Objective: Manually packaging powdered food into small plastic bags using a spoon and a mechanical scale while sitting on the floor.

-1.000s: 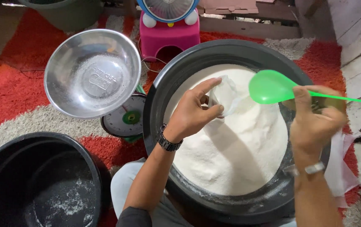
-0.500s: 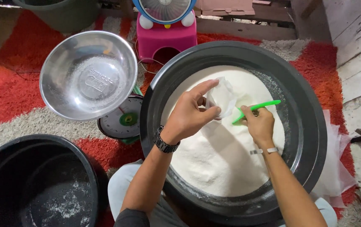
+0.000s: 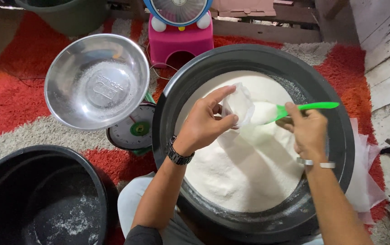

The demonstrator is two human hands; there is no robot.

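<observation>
Both hands were busy from what I saw: left hand [image 3: 202, 124] pinched a small clear bag [image 3: 239, 105] open, right hand [image 3: 307, 129] gripped a green scoop [image 3: 295, 109] heaped with white powder [image 3: 245, 163], tip right at the bag's mouth, over the big black basin [image 3: 340, 136].

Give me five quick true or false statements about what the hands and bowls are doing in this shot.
1. The left hand holds a small clear bag open. True.
2. The right hand holds a red spoon. False: it holds a green scoop heaped with white powder.
3. The big black tub is empty. False: white powder fills it.
4. The steel bowl sits on a scale. True.
5. The left wrist is bare. False: it wears a dark watch.
</observation>
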